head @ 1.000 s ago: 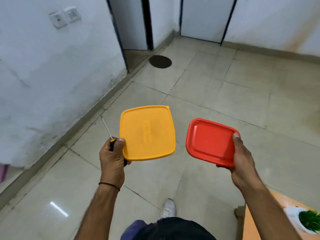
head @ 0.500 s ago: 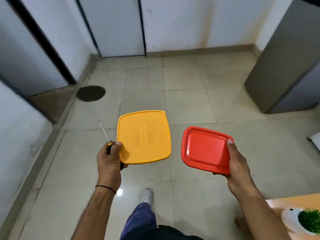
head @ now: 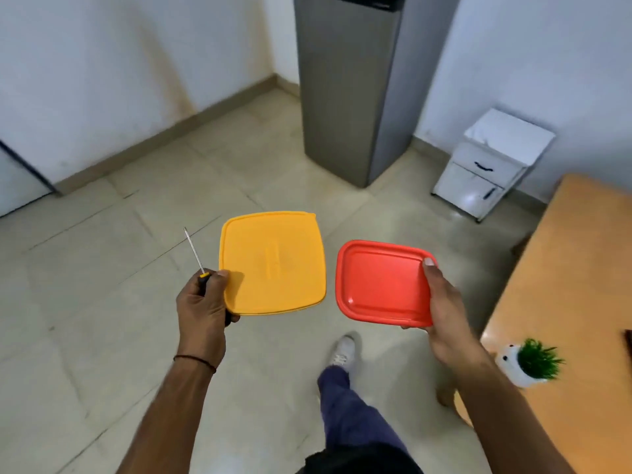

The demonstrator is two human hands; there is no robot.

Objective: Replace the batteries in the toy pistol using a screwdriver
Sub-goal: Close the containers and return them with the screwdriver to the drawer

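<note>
My left hand (head: 202,302) grips a yellow lidded container (head: 273,263) by its left edge, thumb on the lid. The same hand also holds a thin screwdriver (head: 194,251) whose metal shaft points up and away. My right hand (head: 441,302) holds a red lidded container (head: 383,283) by its right edge, thumb on top. Both containers are carried level above the tiled floor. What is inside them is hidden. No toy pistol or batteries are in view.
An orange table (head: 561,285) stands at the right, bearing a small white pot with a green plant (head: 530,362). A tall grey cabinet (head: 349,87) and a white drawer unit (head: 492,165) stand by the far wall. My leg and shoe (head: 342,350) are below.
The view has swung to the right: the doors and floor drain have left the frame, and the grey cabinet, drawer unit and orange table have come in. Both hands keep their holds.
</note>
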